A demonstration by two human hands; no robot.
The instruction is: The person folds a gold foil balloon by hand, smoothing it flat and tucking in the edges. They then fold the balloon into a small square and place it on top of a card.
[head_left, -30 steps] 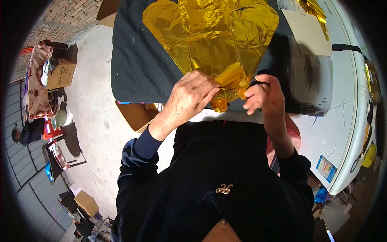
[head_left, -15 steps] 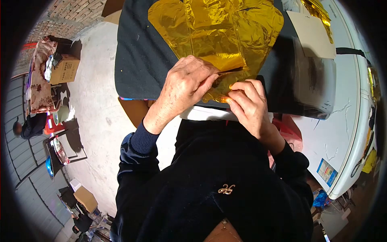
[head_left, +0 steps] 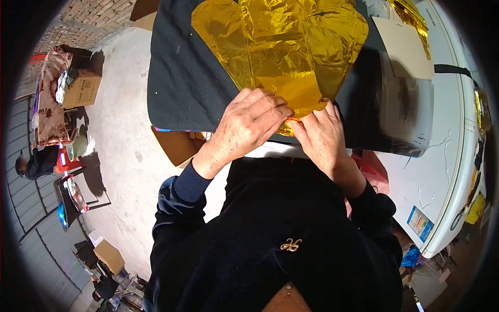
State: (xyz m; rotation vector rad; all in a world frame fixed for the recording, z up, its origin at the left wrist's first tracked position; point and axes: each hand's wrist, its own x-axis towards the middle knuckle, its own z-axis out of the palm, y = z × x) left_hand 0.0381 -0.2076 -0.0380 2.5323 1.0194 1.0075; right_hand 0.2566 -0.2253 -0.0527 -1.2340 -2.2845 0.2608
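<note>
A flat, shiny gold foil balloon (head_left: 280,62) with rounded lobes and crease lines lies on a black cloth (head_left: 182,78) in front of me. Its narrow end points toward my body. My left hand (head_left: 249,122) is closed on the foil's near edge, fingers bent over it. Close beside it on the right, my right hand (head_left: 323,132) pinches the same narrow end between thumb and fingers. The fingertips of both hands nearly meet, and a small crumpled bit of foil shows below them. What lies under the fingers is hidden.
Right of the cloth are a clear plastic sheet or bag (head_left: 408,114), a beige card (head_left: 403,47) and more gold foil (head_left: 410,21) on a white surface (head_left: 442,156). An open cardboard box (head_left: 174,145) stands below the cloth's left corner. A person (head_left: 39,164) is far left.
The lifted foil flap between my hands has come down flat over the narrow end. My left hand has moved slightly right and nearer my body; my right fingers have shifted onto the foil's edge.
</note>
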